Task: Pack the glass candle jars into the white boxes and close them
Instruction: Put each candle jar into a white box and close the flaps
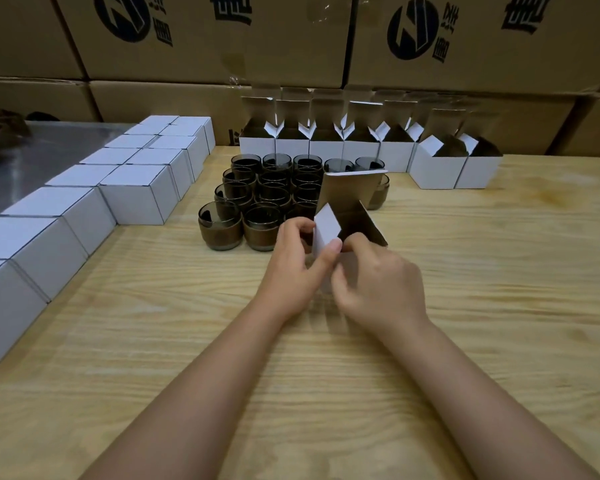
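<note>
"White box [327, 233], where have you got it?"

"Between my two hands, just in front of me on the wooden worktop [482, 341]. Its lid stands up with the brown inside facing me."

"What's each hand doing?"

"My left hand [291, 268] pinches the white side flap, thumb on its outer face and fingers curled behind. My right hand [383, 287] is curled on the box from the other side, thumb on the near wall and fingertips up by the brown right flap. It's blurred there, so I can't tell how firm that hold is."

"Is a jar inside?"

"I can't tell; my hands hide the body."

"And the other jars?"

"The candle jars [257, 192] stand in a tight cluster just beyond my hands, dark glass touching dark glass. Behind them is a row of open boxes [326, 148] with flaps raised. To my left, closed boxes [132, 195] run in a double line. Brown cartons [187, 46] are stacked at the back."
</note>
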Motion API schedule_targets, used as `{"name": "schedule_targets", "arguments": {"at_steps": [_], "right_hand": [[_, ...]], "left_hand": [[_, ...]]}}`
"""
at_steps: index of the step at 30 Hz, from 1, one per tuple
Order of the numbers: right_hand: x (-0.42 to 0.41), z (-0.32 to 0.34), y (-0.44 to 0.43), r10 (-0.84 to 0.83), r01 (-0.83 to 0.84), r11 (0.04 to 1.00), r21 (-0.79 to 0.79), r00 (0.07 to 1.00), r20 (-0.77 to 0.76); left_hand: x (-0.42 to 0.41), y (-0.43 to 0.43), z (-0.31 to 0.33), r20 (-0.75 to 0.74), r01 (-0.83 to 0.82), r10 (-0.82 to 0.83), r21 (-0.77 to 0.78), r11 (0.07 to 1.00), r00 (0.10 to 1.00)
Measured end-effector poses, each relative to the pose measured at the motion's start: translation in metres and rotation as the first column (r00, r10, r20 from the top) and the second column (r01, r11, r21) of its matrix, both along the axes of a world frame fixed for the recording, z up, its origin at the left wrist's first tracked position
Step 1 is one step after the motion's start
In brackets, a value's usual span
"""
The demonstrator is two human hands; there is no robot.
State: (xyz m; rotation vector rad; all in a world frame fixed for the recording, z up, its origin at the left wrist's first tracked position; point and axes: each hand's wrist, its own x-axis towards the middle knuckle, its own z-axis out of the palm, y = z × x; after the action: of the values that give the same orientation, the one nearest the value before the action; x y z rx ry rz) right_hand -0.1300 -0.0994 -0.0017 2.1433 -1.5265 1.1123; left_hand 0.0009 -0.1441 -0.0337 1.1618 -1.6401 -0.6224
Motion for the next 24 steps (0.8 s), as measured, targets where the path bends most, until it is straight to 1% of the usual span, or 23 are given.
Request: {"name": "schedule_targets", "arguments": {"at_steps": [2, 3, 5, 7, 8, 11, 13, 16, 17, 19, 21, 23, 24], "right_hand": [[0.000, -0.002, 0.000, 0.052, -0.050, 0.996, -0.071, 0.998, 0.033], [-0.001, -0.003, -0.001, 0.083, -0.074, 0.990, -0.116, 0.994, 0.075], [-0.007, -0.004, -0.005, 0.147, -0.101, 0.971, -0.217, 0.967, 0.208], [-0.016, -0.006, -0.011, 0.222, -0.135, 0.959, -0.248, 0.905, 0.364], [-0.020, -0.007, -0.015, 0.244, -0.160, 0.962, -0.222, 0.870, 0.429], [-0.027, -0.012, -0.020, 0.252, -0.259, 0.963, -0.073, 0.773, 0.582], [-0.028, -0.014, -0.022, 0.289, -0.352, 0.936, -0.023, 0.729, 0.621], [-0.027, -0.016, -0.025, 0.309, -0.395, 0.919, -0.011, 0.700, 0.644], [-0.027, -0.016, -0.026, 0.313, -0.395, 0.918, -0.035, 0.667, 0.676], [-0.030, -0.017, -0.029, 0.305, -0.383, 0.920, -0.084, 0.564, 0.768], [-0.038, -0.018, -0.034, 0.223, -0.393, 0.919, -0.039, 0.434, 0.873], [-0.047, -0.018, -0.039, 0.155, -0.471, 0.882, 0.002, 0.294, 0.943], [-0.050, -0.018, -0.041, 0.149, -0.518, 0.855, 0.004, 0.253, 0.956]], "left_hand": [[0.000, 0.000, 0.001, -0.027, 0.022, -0.021, 0.030, 0.999, 0.999], [0.000, 0.001, 0.001, -0.046, 0.036, -0.034, 0.043, 0.998, 0.998], [0.001, 0.000, 0.000, -0.056, 0.048, -0.045, 0.045, 0.998, 0.997], [0.001, 0.001, 0.000, -0.035, 0.055, -0.054, 0.032, 0.998, 0.998], [0.001, 0.001, -0.001, -0.021, 0.059, -0.059, 0.028, 0.998, 0.998], [0.001, 0.001, 0.001, 0.035, 0.061, -0.063, 0.033, 0.998, 0.997], [0.001, 0.003, 0.001, 0.055, 0.066, -0.067, 0.027, 0.997, 0.996], [0.001, 0.005, 0.002, 0.044, 0.085, -0.085, 0.008, 0.996, 0.995], [0.001, 0.005, 0.003, 0.035, 0.087, -0.088, 0.008, 0.996, 0.996], [0.002, 0.006, 0.003, 0.023, 0.086, -0.086, 0.013, 0.996, 0.996], [0.002, 0.007, 0.004, 0.025, 0.084, -0.085, 0.013, 0.996, 0.996], [0.002, 0.008, 0.004, 0.027, 0.086, -0.086, 0.011, 0.996, 0.996], [0.002, 0.009, 0.004, 0.026, 0.084, -0.084, 0.012, 0.996, 0.996]]}}
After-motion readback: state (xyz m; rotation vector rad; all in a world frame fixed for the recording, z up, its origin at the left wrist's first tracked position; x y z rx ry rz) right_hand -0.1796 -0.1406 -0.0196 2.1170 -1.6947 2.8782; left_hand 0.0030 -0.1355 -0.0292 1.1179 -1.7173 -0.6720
